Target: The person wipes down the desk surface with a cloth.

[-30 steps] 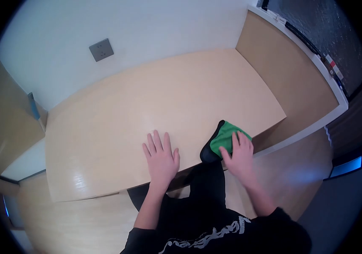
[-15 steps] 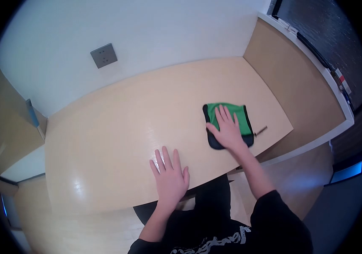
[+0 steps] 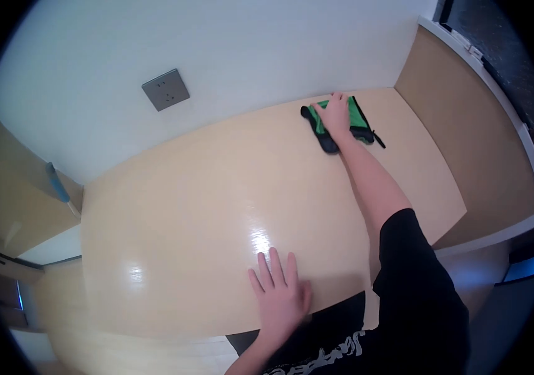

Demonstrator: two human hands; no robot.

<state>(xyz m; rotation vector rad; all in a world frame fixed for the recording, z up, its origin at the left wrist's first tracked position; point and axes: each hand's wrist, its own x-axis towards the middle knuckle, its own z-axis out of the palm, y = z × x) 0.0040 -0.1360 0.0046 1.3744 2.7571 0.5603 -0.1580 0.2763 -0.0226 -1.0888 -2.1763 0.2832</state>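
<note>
A green cloth (image 3: 359, 116) with black edging and a short black strap lies near the far right edge of the wooden table, against the wall. On top of it is my right hand (image 3: 336, 117), fingers bent and pressed onto the fabric, so part of the cloth is covered. At the table's near edge, my left hand (image 3: 280, 300) has its fingers spread and holds nothing. Whether its palm touches the tabletop, I cannot tell.
The pale wooden table (image 3: 217, 206) has a rounded near edge. A grey wall socket (image 3: 166, 90) is set in the white wall behind it. A wooden side panel (image 3: 467, 125) stands at the right, and a blue cylindrical object (image 3: 57, 182) is at the left.
My right hand has moved away from me with the green cloth, from the table's near right to its far edge. Its fingers are now bent. The view has shifted slightly.
</note>
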